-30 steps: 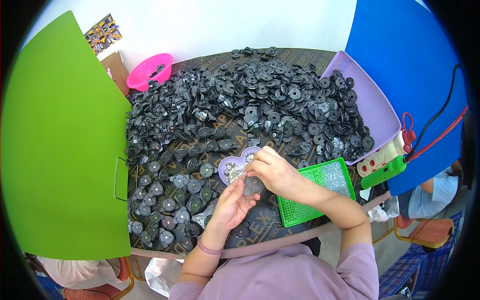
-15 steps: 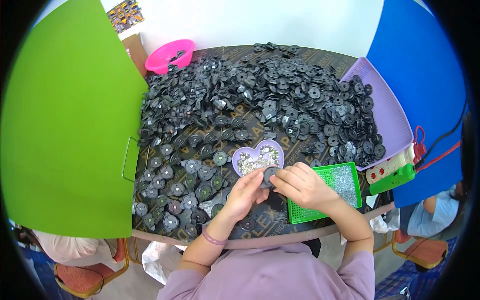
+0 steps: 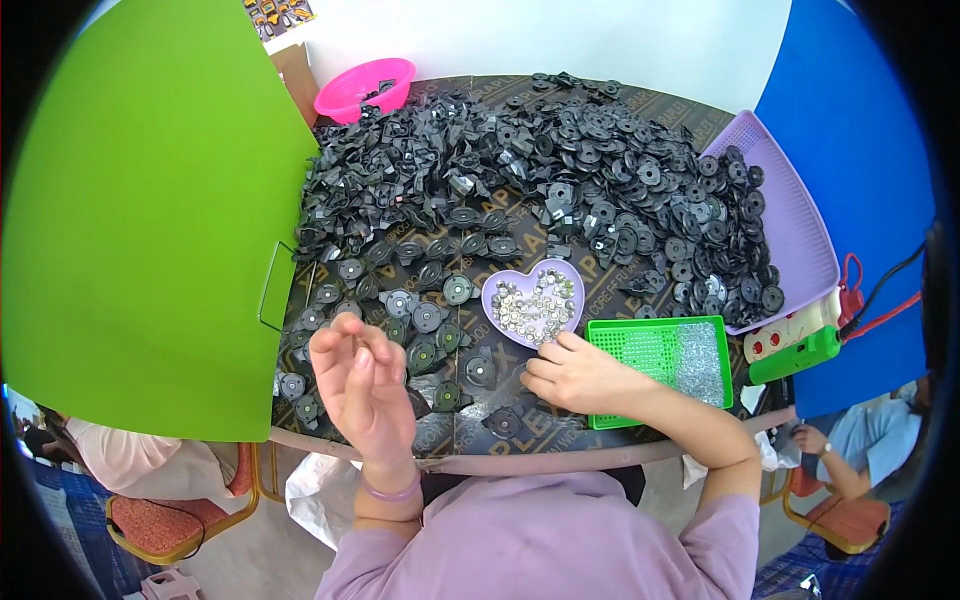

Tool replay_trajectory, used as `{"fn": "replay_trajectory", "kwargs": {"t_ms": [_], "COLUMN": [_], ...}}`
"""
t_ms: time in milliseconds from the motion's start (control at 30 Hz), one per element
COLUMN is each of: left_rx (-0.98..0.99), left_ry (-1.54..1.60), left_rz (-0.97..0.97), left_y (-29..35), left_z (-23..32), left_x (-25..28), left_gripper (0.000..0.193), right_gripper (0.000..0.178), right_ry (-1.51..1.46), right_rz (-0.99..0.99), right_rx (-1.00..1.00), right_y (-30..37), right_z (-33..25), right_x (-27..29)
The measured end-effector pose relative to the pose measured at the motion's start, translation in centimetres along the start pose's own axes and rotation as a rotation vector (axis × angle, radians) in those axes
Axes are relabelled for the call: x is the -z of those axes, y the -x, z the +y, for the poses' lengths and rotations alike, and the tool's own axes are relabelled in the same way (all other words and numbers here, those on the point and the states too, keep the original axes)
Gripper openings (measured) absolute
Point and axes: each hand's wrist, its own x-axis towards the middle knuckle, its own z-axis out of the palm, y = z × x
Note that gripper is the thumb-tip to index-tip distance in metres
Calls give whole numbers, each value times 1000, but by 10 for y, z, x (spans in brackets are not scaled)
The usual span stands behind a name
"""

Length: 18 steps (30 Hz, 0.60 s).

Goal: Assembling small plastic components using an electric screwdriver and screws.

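Observation:
My left hand (image 3: 365, 385) is raised at the near left, above several dark round-centred plastic parts (image 3: 422, 355). Its fingers are loosely curled and apart, palm up, with nothing visible in them. My right hand (image 3: 578, 375) lies low between a lilac heart-shaped bowl (image 3: 490, 322) and a green tray (image 3: 592, 410). The right fingers are bent and drawn together, and their tips hide whatever they hold, if anything. Small shiny metal pieces (image 3: 540, 310) fill the bowl. In the tray's right half lie many thin silvery pieces (image 3: 698, 360).
A large heap of black plastic parts (image 3: 400, 165) and black discs (image 3: 640, 190) covers the far table. A pink bowl (image 3: 350, 90) stands far left, a purple basket (image 3: 800, 230) far right. A green handheld tool (image 3: 800, 355) lies near right. Green (image 3: 150, 240) and blue (image 3: 840, 200) panels flank the table.
The dark disc-shaped part held between both hands has left them. My left hand has moved left and turned palm up; the right has drawn slightly down from the bowl. The view has shifted slightly.

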Motion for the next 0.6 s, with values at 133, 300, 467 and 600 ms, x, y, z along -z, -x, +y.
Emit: {"fn": "replay_trajectory", "kwargs": {"t_ms": [133,300,467,600], "left_rx": [6,3,53,159], "left_ry": [-8,-31,-23,-1], "left_rz": [29,23,18,8], "left_y": [0,3,6,15], "left_z": [4,4,-4,-17], "left_x": [8,7,-1,-16], "left_gripper": [27,23,21,20], "right_gripper": [20,24,30,32], "right_ry": [35,-300,-228,-214], "right_rz": [-118,-11,331,116], "right_rx": [62,-73,-587,-659], "right_y": [2,2,10,-9], "right_z": [-3,13,104,135], "right_x": [-10,1,2,-34]}}
